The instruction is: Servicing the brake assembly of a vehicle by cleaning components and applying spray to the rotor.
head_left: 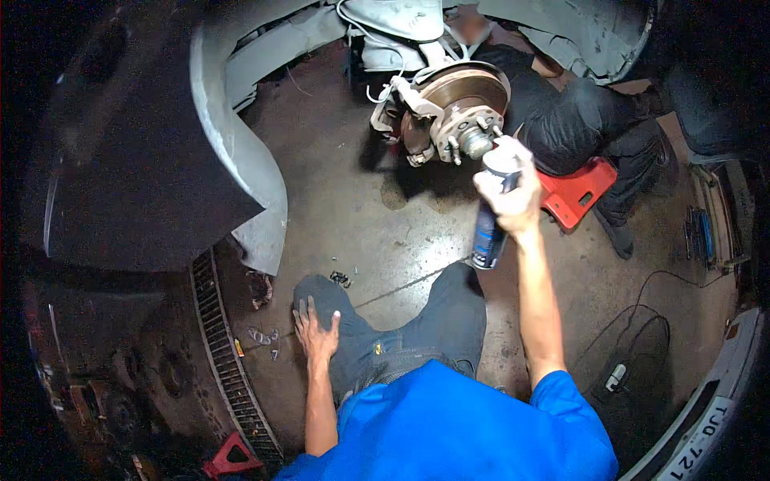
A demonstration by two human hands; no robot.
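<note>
Held upright in my right hand [516,192] is a dark spray can [488,234] with a white top, my fingers wrapped round its upper part. Just beyond it sits a car's wheel hub [472,138] with several studs, in front of a rusty brake disc [472,86]. A brake caliper or bracket part [391,112] hangs to the disc's left. My left hand [317,327] rests flat on my left knee, fingers spread, holding nothing.
A co-worker in dark clothes [561,128] lies beside the hub, near a red creeper or stand [579,192]. On the left are a grey car fender [241,176], a floor drain grate [220,337] and a red jack stand [233,457]. A cable [666,321] and small parts [341,278] lie about.
</note>
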